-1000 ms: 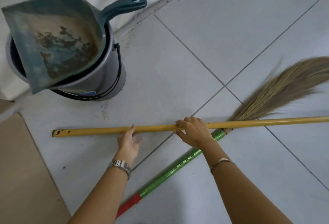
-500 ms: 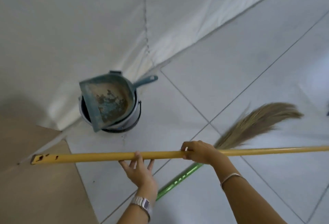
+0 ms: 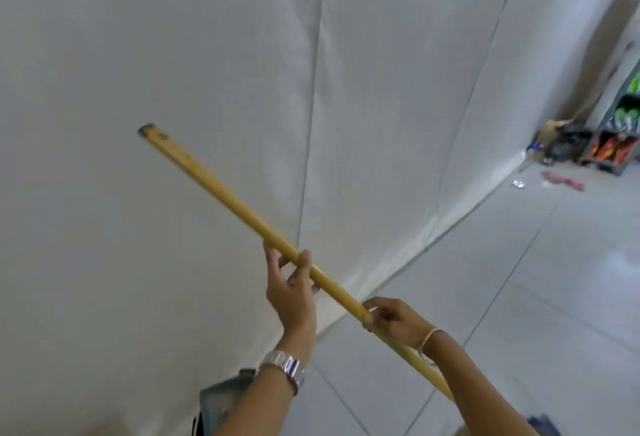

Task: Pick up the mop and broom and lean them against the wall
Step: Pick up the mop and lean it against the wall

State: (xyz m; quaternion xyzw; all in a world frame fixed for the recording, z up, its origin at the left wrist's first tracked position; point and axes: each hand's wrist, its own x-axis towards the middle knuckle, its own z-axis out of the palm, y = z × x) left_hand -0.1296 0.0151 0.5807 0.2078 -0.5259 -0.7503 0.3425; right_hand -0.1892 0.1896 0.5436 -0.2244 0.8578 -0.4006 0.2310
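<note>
I hold a long yellow pole (image 3: 221, 193), tilted, with its top end up at the left in front of the white wall (image 3: 173, 54). My left hand (image 3: 291, 283) grips it near the middle, thumb and fingers wrapped around it. Lower down, my right hand (image 3: 391, 317) is closed on the same pole. The pole's lower end passes behind my right forearm and out of sight. The broom with the green handle is not in view.
The teal dustpan (image 3: 221, 397) on its bucket peeks out at the bottom, below my left wrist. White floor tiles (image 3: 519, 297) stretch to the right. Far off at the right stand shelves with colourful items (image 3: 616, 144) and some litter (image 3: 561, 181) on the floor.
The pole has risen from lying level just above the floor to a steep tilt, top end towards the wall. My view has lifted; the broom and most of the bucket have dropped out of sight.
</note>
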